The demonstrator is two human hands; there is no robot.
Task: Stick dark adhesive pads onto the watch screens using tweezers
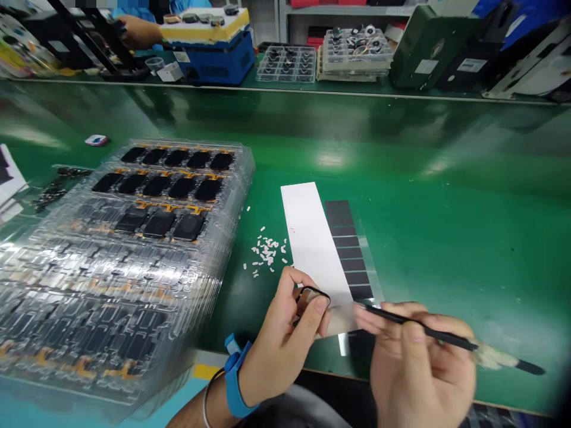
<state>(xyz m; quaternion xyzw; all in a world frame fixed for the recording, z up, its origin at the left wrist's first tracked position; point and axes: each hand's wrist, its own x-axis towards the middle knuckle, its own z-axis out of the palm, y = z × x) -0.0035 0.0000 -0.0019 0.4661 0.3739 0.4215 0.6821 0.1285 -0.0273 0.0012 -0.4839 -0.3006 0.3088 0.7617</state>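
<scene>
My left hand (289, 339) is closed on a small rounded-square screen (317, 291). The screen has a black rim, and fingers cover part of it. A slim black pair of tweezers (419, 328) lies in the grip of my right hand (423, 362), its tip pointing left towards the screen but apart from it. Pale wrapping covers the tweezers near the rear end. Beneath the hands, a long white sheet (312, 232) lies next to a clear strip carrying black rectangular stickers (350, 242). Small white scraps (267, 251) are scattered left of the sheet.
A tall stack of clear plastic trays (241, 178) stands at left, its top holding several black screens with orange flex cables. Across the bench, a shelf carries a blue machine (218, 59), parts trays (288, 64) and a green box (430, 50). Another person's hand (138, 31) is at back left.
</scene>
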